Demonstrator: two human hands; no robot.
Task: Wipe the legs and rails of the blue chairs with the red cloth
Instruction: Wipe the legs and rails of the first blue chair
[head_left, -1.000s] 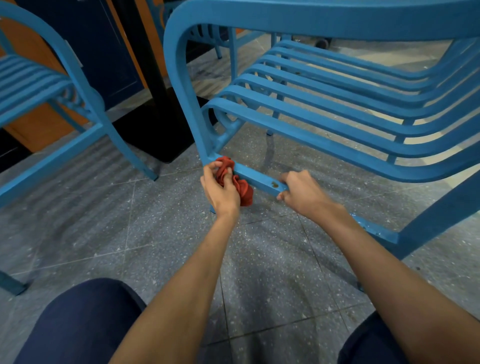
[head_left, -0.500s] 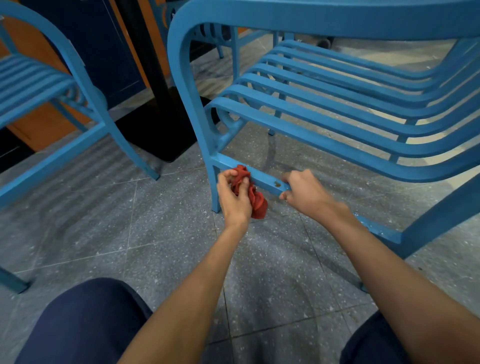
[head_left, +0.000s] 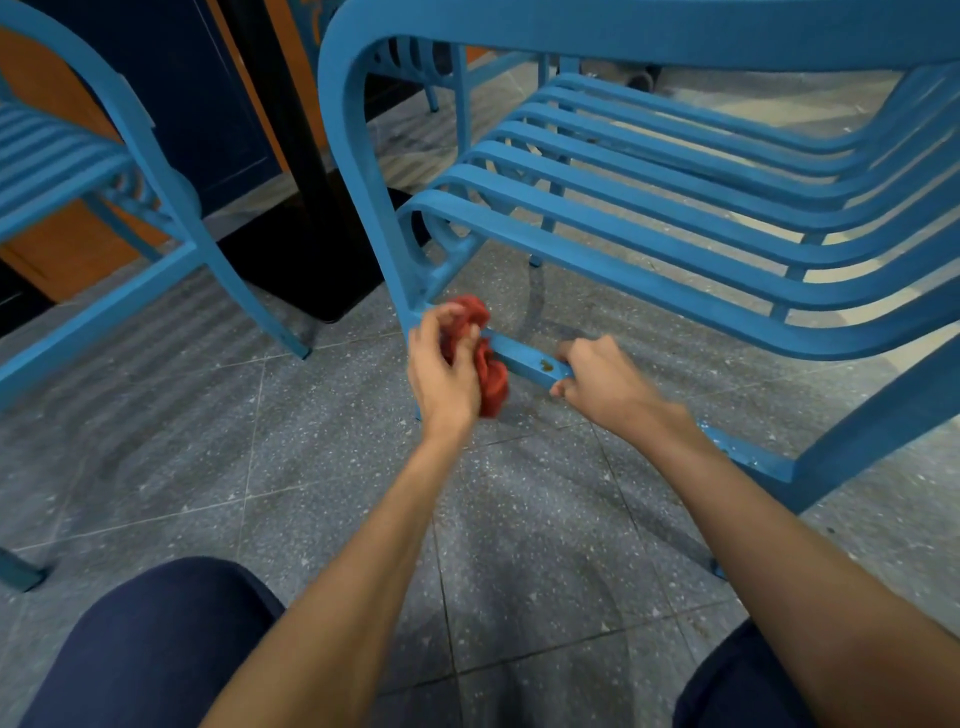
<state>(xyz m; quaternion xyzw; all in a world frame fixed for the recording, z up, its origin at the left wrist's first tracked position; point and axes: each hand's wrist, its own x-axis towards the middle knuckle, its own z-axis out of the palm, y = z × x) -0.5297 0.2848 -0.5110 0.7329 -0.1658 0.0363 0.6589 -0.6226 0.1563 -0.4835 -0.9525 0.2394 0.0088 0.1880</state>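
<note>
Crouched low, dark trousers (head_left: 156, 649) at the bottom of view, the person reaches both forearms out over the speckled floor (head_left: 311, 467) to the nearest blue chair (head_left: 675, 249), which fills everything from twelve to three o'clock. The left hand (head_left: 444, 374) has a closed grip, fingers curled round the bunched red cloth (head_left: 491, 384), and presses it on the low rail (head_left: 519, 358) right where that rail meets the front leg (head_left: 363, 208). A loose tail of cloth hangs below the rail, and I cannot tell whether it brushes the floor. At three o'clock from it, near but apart, the right hand (head_left: 602, 382) has its grip wrapped round the same rail, steadying the chair. Between the two, just beside the right hand, a small brownish spot (head_left: 545, 365) sits on the rail's top face. To do this step well, I would fold the cloth round the rail so it takes top, sides and underside together. I would then draw it firmly toward three o'clock over that spot, sliding the bracing hand along ahead so no stretch is skipped. Then the leg wants long strokes up toward twelve. Farther off, at ten o'clock, a second blue chair (head_left: 62, 156) waits beside a black table base (head_left: 311, 270).
</note>
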